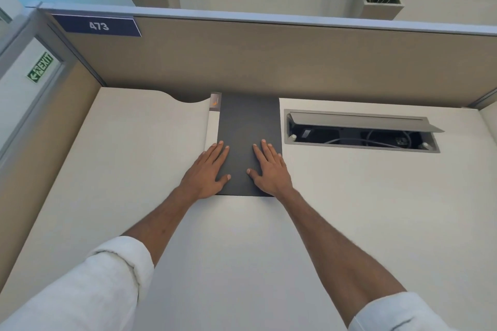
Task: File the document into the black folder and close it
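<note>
**A:** Nearest you, what are your hands doing?

**B:** Your left hand (208, 169) and right hand (269, 169) both lie flat, fingers spread, gripping nothing. Their palms press on the near end of the folder (248, 126), probably to keep the cover shut and flat.

**A:** Where does the folder lie?

**B:** On the desk (107, 169), its far end against the back edge under the partition (269, 62). A white strip, likely the document (212, 126), shows along its left edge, so it may not be fully tucked in. A small orange mark sits at the strip's far end; you cannot read it.

**A:** Beyond that?

**B:** To the right, a cable hatch (360, 130) stands open. On the partition's left end a plate (96, 25) reads "473". At far left a green sign (40, 67) reads "EXIT" with an arrow.
</note>
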The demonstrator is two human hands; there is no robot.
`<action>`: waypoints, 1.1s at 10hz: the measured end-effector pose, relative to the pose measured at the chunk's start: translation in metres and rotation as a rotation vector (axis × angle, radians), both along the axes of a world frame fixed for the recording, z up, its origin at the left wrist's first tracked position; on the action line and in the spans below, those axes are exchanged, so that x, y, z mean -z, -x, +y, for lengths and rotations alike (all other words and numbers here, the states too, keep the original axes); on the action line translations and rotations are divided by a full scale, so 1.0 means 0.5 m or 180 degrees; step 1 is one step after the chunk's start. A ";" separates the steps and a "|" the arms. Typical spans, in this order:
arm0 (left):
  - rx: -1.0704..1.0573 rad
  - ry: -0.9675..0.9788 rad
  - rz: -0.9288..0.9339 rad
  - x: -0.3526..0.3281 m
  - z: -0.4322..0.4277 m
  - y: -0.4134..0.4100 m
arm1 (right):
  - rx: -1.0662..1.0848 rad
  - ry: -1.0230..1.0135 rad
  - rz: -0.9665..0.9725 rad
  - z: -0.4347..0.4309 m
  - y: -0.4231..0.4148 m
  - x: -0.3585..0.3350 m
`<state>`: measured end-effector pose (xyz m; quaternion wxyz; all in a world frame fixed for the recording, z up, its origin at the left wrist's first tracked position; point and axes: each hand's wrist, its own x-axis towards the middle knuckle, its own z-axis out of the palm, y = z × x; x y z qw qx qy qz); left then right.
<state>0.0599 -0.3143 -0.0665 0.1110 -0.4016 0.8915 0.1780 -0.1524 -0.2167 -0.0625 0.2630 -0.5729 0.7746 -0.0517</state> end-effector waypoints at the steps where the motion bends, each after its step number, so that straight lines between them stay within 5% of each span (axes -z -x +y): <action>1: -0.0001 -0.0024 0.0001 -0.003 -0.008 0.006 | -0.0003 -0.0039 0.0023 -0.007 0.005 -0.004; 6: 0.0053 0.0026 -0.0079 -0.014 -0.010 0.006 | -0.0032 -0.0109 0.0166 -0.014 -0.005 -0.006; 11: 0.0118 0.0890 0.0177 -0.106 0.116 0.056 | 0.0197 0.0480 0.0518 0.115 0.007 -0.110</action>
